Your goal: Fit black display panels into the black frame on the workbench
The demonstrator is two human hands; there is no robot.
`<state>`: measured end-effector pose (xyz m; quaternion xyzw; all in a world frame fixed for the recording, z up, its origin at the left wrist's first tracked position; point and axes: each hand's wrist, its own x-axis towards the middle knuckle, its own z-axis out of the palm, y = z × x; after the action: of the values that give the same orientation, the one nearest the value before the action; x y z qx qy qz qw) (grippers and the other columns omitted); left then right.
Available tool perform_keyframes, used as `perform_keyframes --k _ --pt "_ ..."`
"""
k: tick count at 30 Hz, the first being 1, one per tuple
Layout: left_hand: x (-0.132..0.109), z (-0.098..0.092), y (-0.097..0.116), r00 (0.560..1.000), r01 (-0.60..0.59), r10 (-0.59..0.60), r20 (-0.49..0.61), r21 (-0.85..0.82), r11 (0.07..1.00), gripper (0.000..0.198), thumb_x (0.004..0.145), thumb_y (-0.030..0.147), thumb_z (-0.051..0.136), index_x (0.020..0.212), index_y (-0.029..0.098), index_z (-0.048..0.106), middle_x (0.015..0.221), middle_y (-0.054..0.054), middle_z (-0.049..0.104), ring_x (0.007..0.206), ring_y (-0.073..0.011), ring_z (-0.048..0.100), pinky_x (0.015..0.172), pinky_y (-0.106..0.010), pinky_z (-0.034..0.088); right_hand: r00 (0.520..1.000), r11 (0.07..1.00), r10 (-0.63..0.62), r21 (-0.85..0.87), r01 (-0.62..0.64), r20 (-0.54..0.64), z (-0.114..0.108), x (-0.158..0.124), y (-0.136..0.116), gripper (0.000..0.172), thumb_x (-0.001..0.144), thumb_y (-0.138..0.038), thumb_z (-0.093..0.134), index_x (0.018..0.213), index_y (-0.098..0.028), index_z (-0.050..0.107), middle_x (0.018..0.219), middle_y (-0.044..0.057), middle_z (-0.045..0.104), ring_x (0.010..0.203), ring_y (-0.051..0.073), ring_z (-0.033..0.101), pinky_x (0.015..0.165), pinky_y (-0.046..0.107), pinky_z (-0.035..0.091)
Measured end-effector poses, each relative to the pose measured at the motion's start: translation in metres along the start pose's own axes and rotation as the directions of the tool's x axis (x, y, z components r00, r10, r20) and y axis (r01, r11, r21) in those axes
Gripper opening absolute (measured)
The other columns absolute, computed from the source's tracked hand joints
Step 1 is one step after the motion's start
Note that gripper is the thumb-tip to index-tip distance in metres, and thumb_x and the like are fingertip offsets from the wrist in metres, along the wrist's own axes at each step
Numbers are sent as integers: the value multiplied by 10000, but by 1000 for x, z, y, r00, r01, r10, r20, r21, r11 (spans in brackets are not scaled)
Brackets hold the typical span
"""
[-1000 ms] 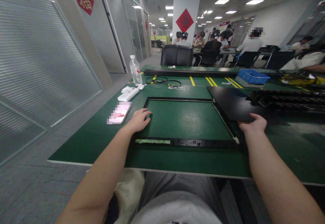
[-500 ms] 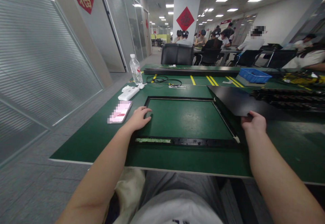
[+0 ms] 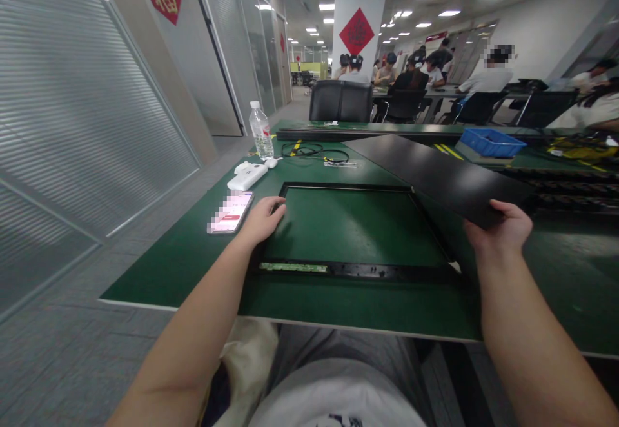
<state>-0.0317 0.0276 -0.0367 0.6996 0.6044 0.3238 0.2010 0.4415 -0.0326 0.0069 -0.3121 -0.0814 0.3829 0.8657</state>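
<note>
A thin black rectangular frame [image 3: 348, 186] lies flat on the green table, its front bar carrying a pale green strip [image 3: 293, 268] at the left. My left hand [image 3: 265, 218] is at the frame's left side, with thumb and fingers closed on that bar. In my right hand [image 3: 505, 230] is a flat, dark panel [image 3: 435, 172], gripped at its near right edge. The panel is raised and tilted above the frame's back right part, hiding some of the right bar.
To the left are a phone [image 3: 235, 211], a white device [image 3: 247, 175] and a water bottle [image 3: 261, 131]. Behind the frame lies a coiled black cable [image 3: 302, 149]. A blue bin [image 3: 492, 142] stands at the back right, near dark stacked strips [image 3: 570, 188]. People sit farther off.
My right hand has lifted the panel, and the panel has swung leftward over the back right of the frame. My left hand's fingers have drawn in around the frame's left bar.
</note>
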Motion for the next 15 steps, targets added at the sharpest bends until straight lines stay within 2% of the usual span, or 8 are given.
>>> perform_keyframes --k 2,3,5,7,8,10,12,15 --pt "0 -1 6 992 115 -125 -24 -241 964 472 1010 460 497 1314 166 708 1358 -136 725 1289 -321 654 1146 -474 497 999 999 31 -7 -31 -11 2 -4 -1 260 615 -57 540 839 -176 600 811 21 681 711 172 679 620 292 621" --pt "0 -2 9 981 174 -196 -17 -392 904 489 1033 468 462 1328 155 694 1348 -149 733 1275 -311 670 1120 -468 518 998 998 57 -10 -57 -8 3 -5 0 282 608 -67 539 857 -174 615 812 23 688 695 175 678 614 302 619" --pt "-1 -6 17 963 243 -259 79 -672 699 516 1070 479 405 1354 137 666 1357 -185 729 1245 -281 706 1071 -416 551 992 992 123 -17 -122 21 4 -7 2 349 598 -100 532 915 -168 660 845 41 720 685 197 691 636 352 630" --pt "-2 -12 24 944 289 -281 173 -845 451 508 1076 463 415 1328 101 665 1252 -219 768 1141 -263 757 977 -354 598 983 985 171 -7 -171 62 4 -9 6 424 594 -130 526 980 -169 698 877 53 749 701 228 716 721 428 648" --pt "-3 -16 28 931 317 -287 223 -884 342 503 1080 441 410 1325 80 659 1160 -219 791 1060 -253 782 909 -324 619 978 981 192 -7 -192 81 4 -9 8 455 594 -137 525 1007 -170 712 880 55 757 716 243 727 773 461 649" --pt "-5 -22 34 906 357 -309 289 -914 192 490 1088 392 394 1328 53 653 918 -180 806 810 -215 797 726 -261 631 968 974 228 -32 -226 103 2 -9 10 485 592 -140 530 1031 -168 733 866 61 768 765 272 749 850 496 641" --pt "-7 -26 38 884 391 -319 341 -914 108 459 1083 340 403 1332 50 657 715 -104 759 543 -168 711 524 -212 571 960 963 262 -98 -252 97 -2 -7 12 475 586 -139 541 1014 -162 745 839 76 771 816 298 762 865 499 638" --pt "-9 -28 42 867 414 -324 378 -909 47 402 1036 279 488 1328 72 673 577 -25 682 363 -142 571 371 -206 466 945 935 287 -263 -240 159 -9 0 15 408 575 -147 568 940 -163 748 794 93 765 837 323 767 831 487 645"
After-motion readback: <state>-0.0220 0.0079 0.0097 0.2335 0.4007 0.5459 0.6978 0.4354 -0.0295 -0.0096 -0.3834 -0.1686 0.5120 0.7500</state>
